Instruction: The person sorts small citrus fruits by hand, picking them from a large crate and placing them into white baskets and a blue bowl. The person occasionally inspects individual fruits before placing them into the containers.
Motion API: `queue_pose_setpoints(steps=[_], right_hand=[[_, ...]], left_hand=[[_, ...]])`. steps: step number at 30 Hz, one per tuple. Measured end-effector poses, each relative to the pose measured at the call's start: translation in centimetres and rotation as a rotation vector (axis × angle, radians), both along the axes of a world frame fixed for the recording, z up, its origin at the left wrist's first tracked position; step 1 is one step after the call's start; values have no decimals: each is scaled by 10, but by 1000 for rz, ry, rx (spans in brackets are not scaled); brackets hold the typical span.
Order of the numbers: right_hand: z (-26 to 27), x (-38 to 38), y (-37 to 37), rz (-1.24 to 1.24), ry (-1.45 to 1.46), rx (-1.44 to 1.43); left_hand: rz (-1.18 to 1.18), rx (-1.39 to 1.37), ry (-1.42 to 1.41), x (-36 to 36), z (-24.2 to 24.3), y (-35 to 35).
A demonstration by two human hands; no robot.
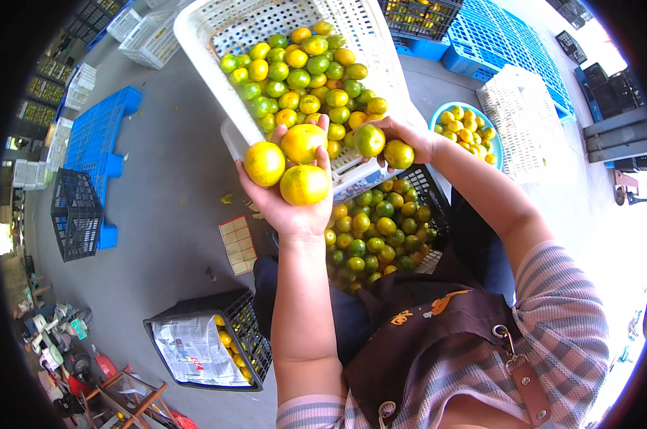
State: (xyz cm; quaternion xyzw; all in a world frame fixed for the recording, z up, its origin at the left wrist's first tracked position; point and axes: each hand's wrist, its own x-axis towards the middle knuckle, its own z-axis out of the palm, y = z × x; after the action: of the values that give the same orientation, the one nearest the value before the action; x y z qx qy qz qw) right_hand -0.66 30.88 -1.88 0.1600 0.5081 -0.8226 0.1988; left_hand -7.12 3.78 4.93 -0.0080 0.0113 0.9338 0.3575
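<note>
Three yellow-orange mandarins [304, 185] rest in my left hand [296, 214], palm up with the fingers curled around them. My right hand [409, 134] holds two greener mandarins [369, 141], one near the fingertips and one lower by the palm. Both hands are over the near end of a tilted white plastic crate [205, 69], which contains many green and yellow mandarins [299, 79]. Below, between my legs, a black plastic crate [428, 187] holds more greenish mandarins [374, 244]. My left forearm hides part of that crate's left side.
A light blue basin [499, 147] of yellow mandarins stands right of the white crate, beside an upturned white crate [522, 118]. A newspaper-covered black crate [195, 383] sits by my left leg. Blue pallets [95, 123] and an empty black crate [77, 214] lie at left.
</note>
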Motion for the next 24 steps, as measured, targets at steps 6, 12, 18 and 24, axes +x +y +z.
queue_pose_setpoints(steps=[6, 12, 18, 24], right_hand=[[6, 41, 9, 157, -68, 108], [-11, 39, 21, 602, 243, 810], [-75, -6, 8, 241, 456, 1960], [-75, -42, 21, 511, 662, 2047]], left_hand=[[-24, -27, -14, 5, -6, 5], [42, -82, -51, 2, -4, 2], [38, -107, -89, -2, -5, 3], [55, -86, -75, -5, -5, -5]])
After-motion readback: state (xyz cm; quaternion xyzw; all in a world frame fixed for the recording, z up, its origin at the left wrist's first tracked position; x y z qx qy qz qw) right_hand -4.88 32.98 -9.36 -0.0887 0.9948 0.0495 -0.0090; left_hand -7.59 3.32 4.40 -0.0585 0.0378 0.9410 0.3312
